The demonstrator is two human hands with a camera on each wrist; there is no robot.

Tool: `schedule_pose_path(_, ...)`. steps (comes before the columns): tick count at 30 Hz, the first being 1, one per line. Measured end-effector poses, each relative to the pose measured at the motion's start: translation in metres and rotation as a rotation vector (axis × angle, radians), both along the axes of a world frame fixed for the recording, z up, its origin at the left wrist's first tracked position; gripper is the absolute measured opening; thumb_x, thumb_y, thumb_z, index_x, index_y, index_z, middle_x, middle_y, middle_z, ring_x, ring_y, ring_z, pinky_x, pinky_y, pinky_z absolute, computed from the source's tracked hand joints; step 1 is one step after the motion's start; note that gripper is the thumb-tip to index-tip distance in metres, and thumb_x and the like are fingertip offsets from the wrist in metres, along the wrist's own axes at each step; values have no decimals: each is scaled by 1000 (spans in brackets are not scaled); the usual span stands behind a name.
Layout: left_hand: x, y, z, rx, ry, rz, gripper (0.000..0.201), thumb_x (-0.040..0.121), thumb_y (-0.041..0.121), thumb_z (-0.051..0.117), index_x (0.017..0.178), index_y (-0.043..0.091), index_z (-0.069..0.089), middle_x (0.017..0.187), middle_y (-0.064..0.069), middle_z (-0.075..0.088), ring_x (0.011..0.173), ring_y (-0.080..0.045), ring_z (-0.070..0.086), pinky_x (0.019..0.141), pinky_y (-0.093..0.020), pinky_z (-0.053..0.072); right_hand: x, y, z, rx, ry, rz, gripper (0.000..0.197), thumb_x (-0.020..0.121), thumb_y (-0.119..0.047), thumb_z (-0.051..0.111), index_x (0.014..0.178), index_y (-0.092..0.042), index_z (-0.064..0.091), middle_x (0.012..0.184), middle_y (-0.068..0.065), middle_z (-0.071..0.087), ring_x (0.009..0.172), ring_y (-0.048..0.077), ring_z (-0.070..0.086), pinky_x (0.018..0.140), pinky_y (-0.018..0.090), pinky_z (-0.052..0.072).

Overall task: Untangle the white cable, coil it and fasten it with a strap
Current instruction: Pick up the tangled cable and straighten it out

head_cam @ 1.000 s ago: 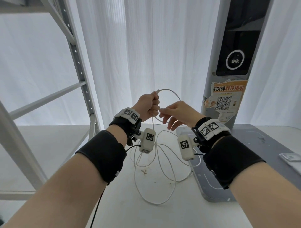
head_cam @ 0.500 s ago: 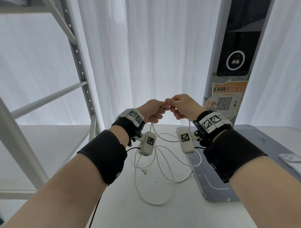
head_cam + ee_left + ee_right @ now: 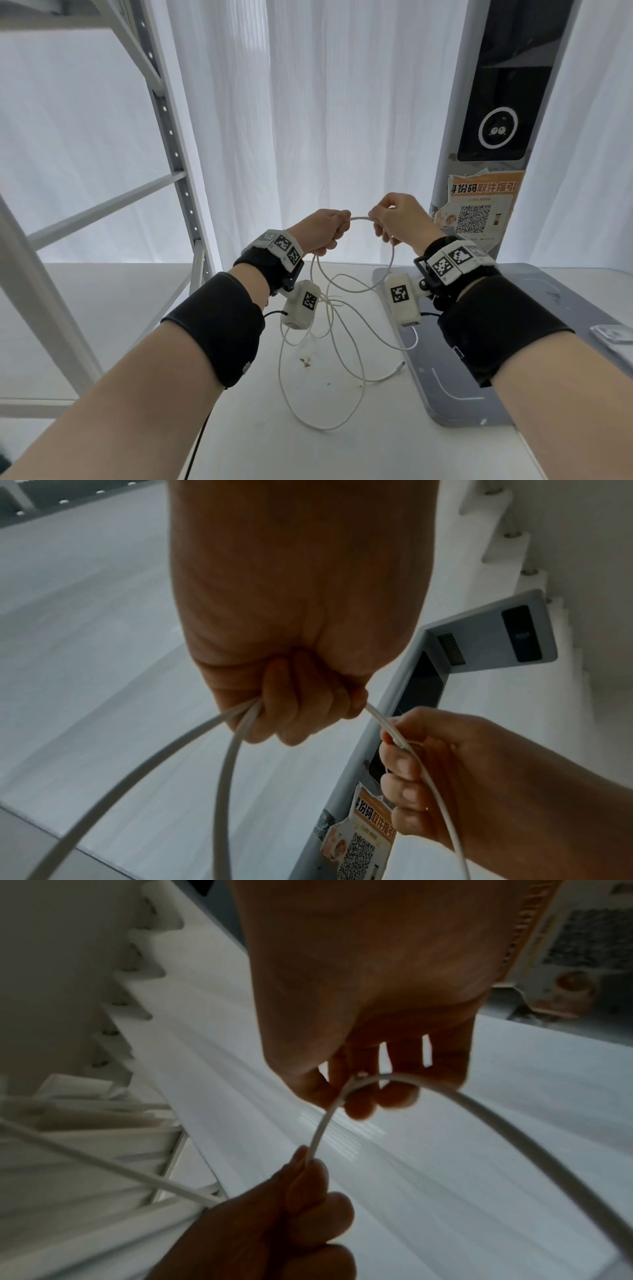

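Now the left hand (image 3: 322, 230) and right hand (image 3: 399, 219), each clamped on the white cable (image 3: 359, 218), have drawn apart mid-frame, stretching a coil loop.

- One white cable (image 3: 346, 342), centre of frame.
- Two hands: left hand (image 3: 323, 231), right hand (image 3: 399, 219).
- One grey kiosk (image 3: 493, 120), upper right.
- One metal shelving rack (image 3: 164, 113), left.
- One worktop (image 3: 342, 452), bottom.

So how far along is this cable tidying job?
Early on. The left hand grips gathered strands of the white cable; the right hand pinches the stretch between them. Most cable lies in loose loops on the table. Coiling remains; no strap is visible.
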State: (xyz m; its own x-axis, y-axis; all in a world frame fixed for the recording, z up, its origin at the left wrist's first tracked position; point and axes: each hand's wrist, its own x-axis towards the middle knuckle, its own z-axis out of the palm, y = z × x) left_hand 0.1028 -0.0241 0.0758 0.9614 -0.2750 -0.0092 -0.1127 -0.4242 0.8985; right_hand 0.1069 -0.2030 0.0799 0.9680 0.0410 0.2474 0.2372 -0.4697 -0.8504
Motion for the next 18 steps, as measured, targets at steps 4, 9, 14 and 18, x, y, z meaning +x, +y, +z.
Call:
schedule_pose_path(4,-1,-7,0,149,-16,-51,41,106,35,34,69,19,44,60,7,31,47,-9,27,44,-21,21,-3,8,11,-148,73,93,19,103,-25,41,105,-18,58,67,5,71,48,19,64,55,29,48)
schedule_pose_path(9,-2,-16,1,184,-35,-81,34,103,30,34,75,14,47,63,4,32,49,-11,27,45,-21,22,-2,23,8,-195,232,168,52,105,-48,31,96,-5,59,57,2,45,39,15,35,43,24,33)
schedule_pose_path(14,-2,-13,1,-9,-5,-50,43,106,39,35,68,19,42,56,8,30,45,-9,24,43,-21,18,-2,19,6,75,178,79,38,105,-42,43,94,-12,62,61,1,39,45,13,30,42,21,26)
schedule_pose_path(18,0,-5,-2,-176,66,-36,43,106,38,36,67,21,41,57,8,28,42,-7,21,38,-18,17,1,8,7,300,65,-75,25,103,-32,51,93,-12,61,57,1,37,41,14,28,42,21,23)
